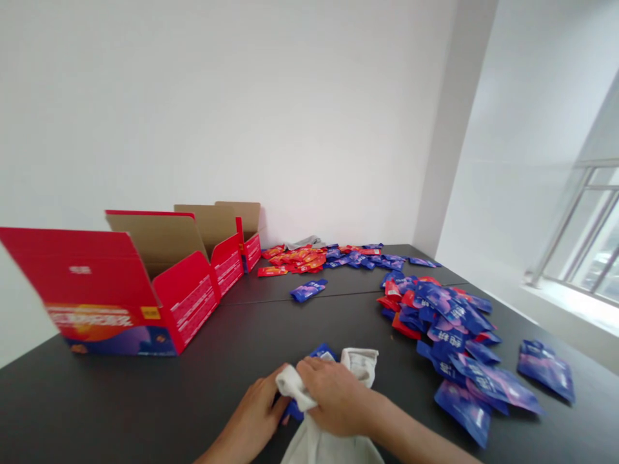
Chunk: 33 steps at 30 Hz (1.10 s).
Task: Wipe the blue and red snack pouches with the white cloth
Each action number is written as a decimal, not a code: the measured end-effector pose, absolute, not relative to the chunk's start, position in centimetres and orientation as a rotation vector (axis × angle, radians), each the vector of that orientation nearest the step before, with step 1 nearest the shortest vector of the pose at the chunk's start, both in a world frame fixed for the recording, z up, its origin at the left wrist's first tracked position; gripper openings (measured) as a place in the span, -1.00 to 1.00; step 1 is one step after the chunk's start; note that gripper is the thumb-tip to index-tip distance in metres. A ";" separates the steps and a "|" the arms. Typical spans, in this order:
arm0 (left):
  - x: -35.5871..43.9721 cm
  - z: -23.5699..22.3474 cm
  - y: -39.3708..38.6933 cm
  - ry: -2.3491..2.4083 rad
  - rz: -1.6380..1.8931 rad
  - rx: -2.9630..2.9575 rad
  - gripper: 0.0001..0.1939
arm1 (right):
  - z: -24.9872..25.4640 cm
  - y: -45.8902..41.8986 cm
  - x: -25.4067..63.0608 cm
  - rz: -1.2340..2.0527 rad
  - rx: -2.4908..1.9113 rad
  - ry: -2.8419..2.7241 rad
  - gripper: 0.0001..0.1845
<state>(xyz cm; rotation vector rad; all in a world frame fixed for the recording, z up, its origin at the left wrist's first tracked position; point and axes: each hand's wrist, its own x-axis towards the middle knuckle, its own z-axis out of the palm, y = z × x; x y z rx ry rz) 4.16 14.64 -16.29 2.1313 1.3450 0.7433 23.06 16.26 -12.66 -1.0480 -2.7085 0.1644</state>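
Both hands are at the near edge of a dark table (193,380). My right hand (336,396) is closed on a white cloth bag (358,364), bunching its fabric. My left hand (256,415) grips the same bag from the left, next to a few blue packets (323,352) that lie partly under the cloth. Part of the bag hangs down toward me at the table edge.
An open red cardboard box (120,296) stands at the left, with two more red boxes (232,254) behind it. A heap of blue and red packets (449,328) spreads on the right, another mixed heap (333,256) lies by the back wall, and a single blue packet (308,290) sits mid-table.
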 end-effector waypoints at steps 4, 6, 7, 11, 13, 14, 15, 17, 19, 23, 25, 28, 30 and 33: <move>4.1 -16.3 14.7 1.383 0.741 2.135 -0.79 | -12.5 16.2 23.1 0.151 -1.284 -2.629 -0.66; 4.1 -16.2 14.8 1.431 0.750 2.143 -0.76 | -12.3 16.6 23.5 0.124 -1.456 -2.543 -0.64; 4.1 -16.2 14.8 1.438 0.749 2.143 -0.75 | -12.3 16.6 23.6 0.111 -1.481 -2.527 -0.63; 4.1 -16.3 14.9 1.354 0.716 2.124 -0.79 | -12.6 15.9 23.3 0.137 -1.145 -2.685 -0.62; 4.0 -16.5 14.9 1.348 0.704 2.129 -0.78 | -12.7 15.9 23.2 0.158 -1.114 -2.696 -0.63; 4.0 -16.6 15.0 1.369 0.704 2.138 -0.77 | -12.7 16.1 23.2 0.154 -1.199 -2.663 -0.63; 3.9 -16.7 15.0 1.396 0.703 2.146 -0.75 | -12.7 16.3 23.4 0.144 -1.324 -2.611 -0.63; 3.9 -16.9 15.1 1.446 0.702 2.153 -0.70 | -12.5 16.9 23.8 0.122 -1.542 -2.509 -0.64; 3.9 -16.9 15.1 1.445 0.691 2.151 -0.69 | -12.5 17.0 23.9 0.114 -1.529 -2.519 -0.64; 3.9 -16.6 15.1 1.341 0.678 2.148 -0.73 | -12.8 16.4 23.3 0.130 -1.152 -2.694 -0.64; 3.9 -16.5 15.1 1.364 0.675 2.160 -0.75 | -12.8 16.5 23.2 0.133 -1.226 -2.665 -0.64; 4.0 -16.5 15.1 1.456 0.652 2.185 -0.73 | -12.6 17.0 23.6 0.117 -1.521 -2.522 -0.66; 3.9 -16.6 15.0 1.464 0.646 2.187 -0.73 | -12.6 17.0 23.7 0.111 -1.512 -2.533 -0.66; 3.9 -16.6 14.9 1.399 0.649 2.165 -0.75 | -12.6 16.5 23.4 0.145 -1.217 -2.690 -0.64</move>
